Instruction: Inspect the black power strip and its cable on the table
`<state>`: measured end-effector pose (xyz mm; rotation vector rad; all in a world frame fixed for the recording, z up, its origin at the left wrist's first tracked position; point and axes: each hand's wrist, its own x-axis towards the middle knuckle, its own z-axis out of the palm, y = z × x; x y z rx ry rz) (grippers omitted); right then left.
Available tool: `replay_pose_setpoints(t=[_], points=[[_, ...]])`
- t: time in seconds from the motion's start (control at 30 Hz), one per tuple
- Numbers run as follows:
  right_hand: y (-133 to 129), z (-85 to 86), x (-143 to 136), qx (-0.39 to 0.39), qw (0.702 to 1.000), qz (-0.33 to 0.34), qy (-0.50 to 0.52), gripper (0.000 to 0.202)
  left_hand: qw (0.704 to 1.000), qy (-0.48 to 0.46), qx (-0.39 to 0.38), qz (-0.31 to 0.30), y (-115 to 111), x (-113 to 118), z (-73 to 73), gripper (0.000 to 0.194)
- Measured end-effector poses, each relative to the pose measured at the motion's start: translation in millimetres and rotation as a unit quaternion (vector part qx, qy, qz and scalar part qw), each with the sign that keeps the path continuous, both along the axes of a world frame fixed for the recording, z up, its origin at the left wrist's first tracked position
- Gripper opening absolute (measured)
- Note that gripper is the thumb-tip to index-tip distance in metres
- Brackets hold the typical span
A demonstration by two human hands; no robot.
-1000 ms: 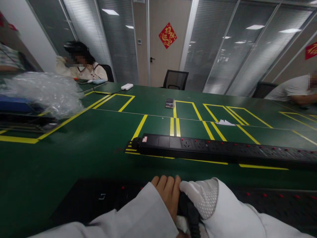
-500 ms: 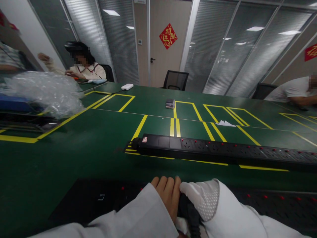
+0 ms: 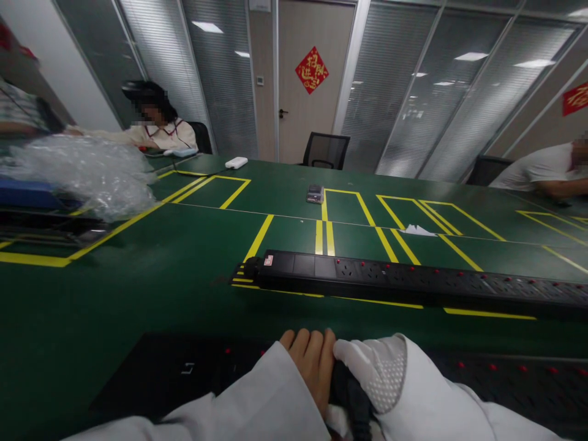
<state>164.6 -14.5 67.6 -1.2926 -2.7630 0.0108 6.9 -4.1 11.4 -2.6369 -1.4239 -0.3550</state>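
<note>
At the near edge of the tabletop (image 3: 114, 294), the right hand (image 3: 372, 367), in a white glove with dotted grip, is wrapped around a black plug (image 3: 351, 392) whose ribbed cable end points toward the near edge of the view. The left hand (image 3: 307, 367), its bare fingers side by side, lies against the plug's left side, over the near power strip (image 3: 160, 373); its palm side is hidden, so I cannot tell whether it grips anything. That strip runs left to right beneath both forearms, with small red parts along it and "L1" near its left end.

Just beyond lies the far power strip (image 3: 331, 266), its row of sockets stretching to the right, with yellow tape (image 3: 260, 239) around it. Farther off are a small dark item (image 3: 315, 194), a white scrap (image 3: 418, 230) and a white block (image 3: 236, 163). Clear plastic wrap (image 3: 92, 171) is heaped at left. One person (image 3: 169, 131) sits far left, another (image 3: 537, 165) leans in at far right.
</note>
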Motion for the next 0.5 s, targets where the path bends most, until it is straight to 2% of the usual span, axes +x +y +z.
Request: replay_pose_setpoints(t=[0.1, 0.27, 0.5], points=[[1, 0.2, 1, -0.002, 1.0, -0.002, -0.004, 0.029, 1.0, 0.009, -0.025, -0.015, 0, -2, 2.9, 0.03], [0, 0.0, 0, 0.003, 1.0, -0.001, 0.002, 0.029, 0.998, 0.01, -0.057, -0.014, 2, -4, 8.2, 0.034], [-1, -0.3, 0, 0.012, 1.0, -0.002, 0.009, 0.029, 0.993, 0.023, -0.11, -0.047, 4, -7, 15.5, 0.039]])
